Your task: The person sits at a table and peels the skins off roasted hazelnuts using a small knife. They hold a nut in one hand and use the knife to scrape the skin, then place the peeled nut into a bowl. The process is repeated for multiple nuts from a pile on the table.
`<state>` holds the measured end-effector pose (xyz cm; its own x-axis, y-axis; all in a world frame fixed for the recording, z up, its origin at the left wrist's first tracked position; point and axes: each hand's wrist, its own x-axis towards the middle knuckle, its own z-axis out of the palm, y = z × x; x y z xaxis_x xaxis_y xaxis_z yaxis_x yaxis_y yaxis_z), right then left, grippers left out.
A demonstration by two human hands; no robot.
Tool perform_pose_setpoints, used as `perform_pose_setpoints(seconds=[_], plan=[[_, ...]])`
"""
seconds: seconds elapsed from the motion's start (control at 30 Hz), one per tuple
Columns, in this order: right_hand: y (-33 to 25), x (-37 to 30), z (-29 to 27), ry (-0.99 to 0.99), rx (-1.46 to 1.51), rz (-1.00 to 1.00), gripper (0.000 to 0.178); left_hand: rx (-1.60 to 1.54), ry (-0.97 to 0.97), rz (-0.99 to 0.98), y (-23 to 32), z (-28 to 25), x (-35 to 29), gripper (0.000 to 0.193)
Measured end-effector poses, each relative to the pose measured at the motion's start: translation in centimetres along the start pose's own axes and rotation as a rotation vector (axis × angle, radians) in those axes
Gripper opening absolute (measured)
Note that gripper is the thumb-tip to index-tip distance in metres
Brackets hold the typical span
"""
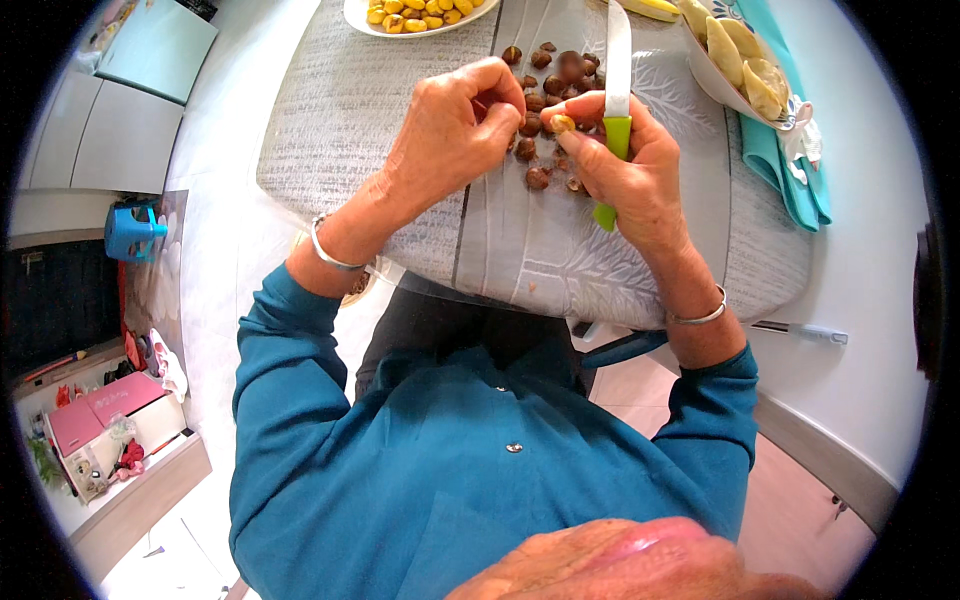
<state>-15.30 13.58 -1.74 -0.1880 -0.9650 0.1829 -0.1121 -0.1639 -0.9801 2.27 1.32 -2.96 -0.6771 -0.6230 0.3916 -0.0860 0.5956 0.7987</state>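
Observation:
My right hand grips a knife with a pale blade and a green handle, its blade pointing away from me. Between that hand's thumb and index fingertip sits a partly peeled, yellowish chestnut. Close by on the left, my left hand has its fingers pinched together; what they hold, if anything, is hidden. Several brown chestnuts lie on the table beneath and beyond both hands, among bits of shell. One brown round shape above them is blurred. Peeled yellow chestnuts fill a white plate at the far edge.
A patterned bowl of pale, dumpling-shaped pieces stands at the far right of the table, beside a folded teal cloth and crumpled white tissue. Something yellow, like a banana, lies beyond the knife. A blue stool stands left.

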Motion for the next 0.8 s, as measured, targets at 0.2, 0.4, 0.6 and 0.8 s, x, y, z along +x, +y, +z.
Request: perform_pose_setpoints(seconds=[0.2,0.4,0.6,0.8], plan=[[0.8,0.1,-0.1,0.071,-0.116,-0.161,0.030,-0.037,0.048,0.179,0.3,-0.3,-0.2,0.019],[0.2,0.1,0.1,0.092,-0.152,-0.163,0.024,-0.060,-0.061,0.337,0.6,-0.1,-0.1,0.021],[0.6,0.0,-0.1,0.087,-0.186,-0.205,0.022,-0.002,-0.047,0.393,0.6,0.0,0.0,0.016],[0.4,-0.3,0.0,0.095,-0.243,-0.211,0.020,0.025,-0.061,0.369,1.2,0.0,-0.3,0.013]])
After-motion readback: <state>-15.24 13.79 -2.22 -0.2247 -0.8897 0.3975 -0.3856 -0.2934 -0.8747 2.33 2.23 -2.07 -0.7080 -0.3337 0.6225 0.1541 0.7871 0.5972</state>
